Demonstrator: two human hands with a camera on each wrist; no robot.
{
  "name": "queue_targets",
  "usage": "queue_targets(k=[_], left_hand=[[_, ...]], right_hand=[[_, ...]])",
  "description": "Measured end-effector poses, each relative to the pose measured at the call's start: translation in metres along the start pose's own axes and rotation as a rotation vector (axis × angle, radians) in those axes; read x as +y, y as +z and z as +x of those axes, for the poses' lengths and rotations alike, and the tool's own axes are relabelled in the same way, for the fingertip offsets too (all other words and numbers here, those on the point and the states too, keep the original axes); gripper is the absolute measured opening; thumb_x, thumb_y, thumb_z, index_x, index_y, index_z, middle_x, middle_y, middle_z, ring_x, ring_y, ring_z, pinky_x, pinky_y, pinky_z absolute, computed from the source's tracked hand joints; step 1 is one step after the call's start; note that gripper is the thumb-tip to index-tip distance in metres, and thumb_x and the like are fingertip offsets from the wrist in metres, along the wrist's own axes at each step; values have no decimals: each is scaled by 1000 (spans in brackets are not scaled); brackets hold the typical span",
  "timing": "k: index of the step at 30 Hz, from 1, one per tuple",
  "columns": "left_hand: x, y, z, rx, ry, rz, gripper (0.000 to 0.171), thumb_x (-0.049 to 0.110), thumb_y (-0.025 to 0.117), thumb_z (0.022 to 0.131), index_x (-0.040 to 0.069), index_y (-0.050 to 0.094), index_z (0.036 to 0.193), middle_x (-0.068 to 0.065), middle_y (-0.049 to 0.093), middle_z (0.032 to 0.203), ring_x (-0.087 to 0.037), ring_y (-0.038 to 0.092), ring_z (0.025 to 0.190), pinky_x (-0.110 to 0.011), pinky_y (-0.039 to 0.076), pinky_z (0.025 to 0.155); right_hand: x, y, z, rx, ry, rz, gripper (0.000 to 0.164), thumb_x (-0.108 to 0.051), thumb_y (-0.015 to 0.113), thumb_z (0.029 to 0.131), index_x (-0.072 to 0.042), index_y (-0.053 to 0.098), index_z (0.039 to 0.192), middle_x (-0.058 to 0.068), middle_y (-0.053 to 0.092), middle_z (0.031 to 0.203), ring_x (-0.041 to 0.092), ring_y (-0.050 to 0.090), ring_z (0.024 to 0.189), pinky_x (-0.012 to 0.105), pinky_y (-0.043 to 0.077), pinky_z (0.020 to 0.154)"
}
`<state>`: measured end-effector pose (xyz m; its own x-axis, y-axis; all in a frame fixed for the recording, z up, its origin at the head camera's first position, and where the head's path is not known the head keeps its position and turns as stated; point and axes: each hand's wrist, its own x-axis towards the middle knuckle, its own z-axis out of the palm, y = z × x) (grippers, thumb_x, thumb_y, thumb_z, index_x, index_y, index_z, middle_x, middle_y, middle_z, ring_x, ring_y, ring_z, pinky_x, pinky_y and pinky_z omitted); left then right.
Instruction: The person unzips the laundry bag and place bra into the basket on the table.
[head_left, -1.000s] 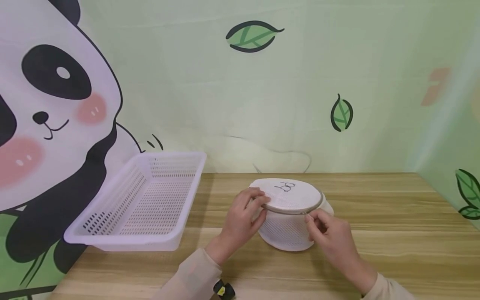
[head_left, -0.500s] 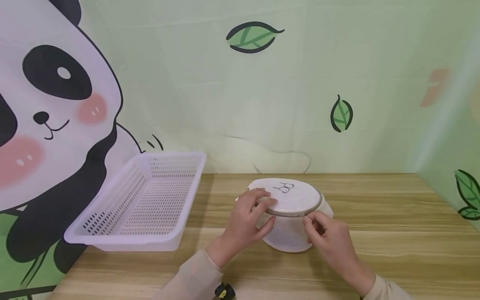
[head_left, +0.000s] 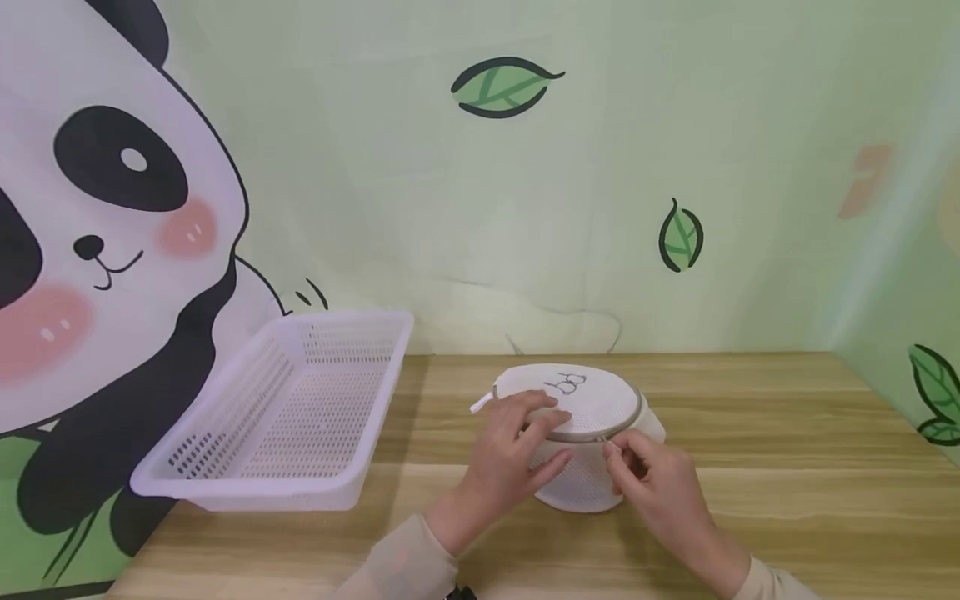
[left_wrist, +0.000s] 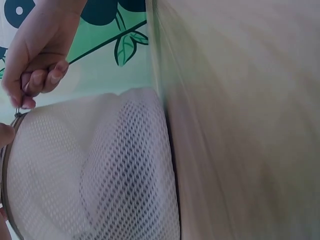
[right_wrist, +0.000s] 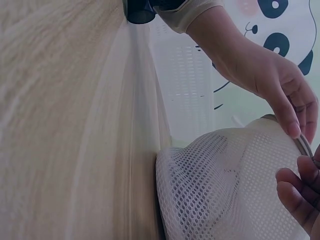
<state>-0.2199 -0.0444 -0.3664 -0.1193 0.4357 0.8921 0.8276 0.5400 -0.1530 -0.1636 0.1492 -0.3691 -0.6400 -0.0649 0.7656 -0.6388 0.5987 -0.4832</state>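
A round white mesh laundry bag [head_left: 577, 493] stands on the table in the head view. Its lid [head_left: 607, 398] carries a small dark line drawing, and a grey zipper [head_left: 639, 414] runs round the rim. My right hand [head_left: 667, 492] pinches the zipper pull at the front of the rim; the left wrist view shows the small metal pull [left_wrist: 18, 112] at its fingertips. Across the front left of the lid lies my left hand [head_left: 510, 450], fingers relaxed on top and thumb lower, by the rim. A white fabric tab [head_left: 482, 402] sticks out left of the lid.
To the left stands a white perforated plastic basket [head_left: 247, 492]. The wooden table [head_left: 787, 467] ends at a green backdrop [head_left: 360, 167] printed with a panda and leaves. A dark object [head_left: 461, 593] shows by the left sleeve.
My left hand has slid right along the lid, uncovering the white tab. The right hand has moved slightly left along the rim with the zipper pull. The head view has tilted up a little.
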Motion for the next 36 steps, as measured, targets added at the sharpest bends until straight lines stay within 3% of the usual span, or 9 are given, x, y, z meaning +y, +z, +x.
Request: queue_targets(k=[16, 36], left_hand=[[18, 11, 3, 59, 0, 17, 39, 19, 84, 66, 12, 66, 99, -6, 62, 107, -20, 60, 101, -34, 49, 90], [12, 21, -1, 93, 14, -32, 29, 19, 84, 69, 14, 67, 92, -3, 63, 102, -18, 62, 99, -31, 49, 92]], right_hand=[[-2, 5, -4, -3, -25, 0, 22, 5, 65, 80, -15, 60, 73, -15, 52, 54, -11, 42, 52, 8, 37, 44], [-5, 5, -4, -34, -41, 22, 26, 5, 64, 82, -18, 57, 72, -17, 50, 54, -11, 40, 51, 8, 35, 44]])
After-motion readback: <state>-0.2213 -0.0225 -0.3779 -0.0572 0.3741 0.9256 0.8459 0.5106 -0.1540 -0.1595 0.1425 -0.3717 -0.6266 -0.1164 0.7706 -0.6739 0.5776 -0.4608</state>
